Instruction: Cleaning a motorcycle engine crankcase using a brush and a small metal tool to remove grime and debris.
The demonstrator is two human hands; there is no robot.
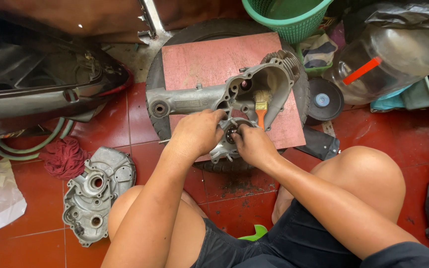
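Left hand [196, 133] and right hand [252, 144] are both closed on a small round bearing part [231, 134] at the near edge of the pink board [204, 62]. The grey engine casing [234, 92] lies across the board, holding an orange-handled brush [261, 106].

Both hands [224, 136] together (fingers curled)

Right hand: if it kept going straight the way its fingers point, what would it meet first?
The right hand points up and left at the bearing hole of the engine casing, so it would likely meet that metal first, close beside the left hand. Depth is unclear.
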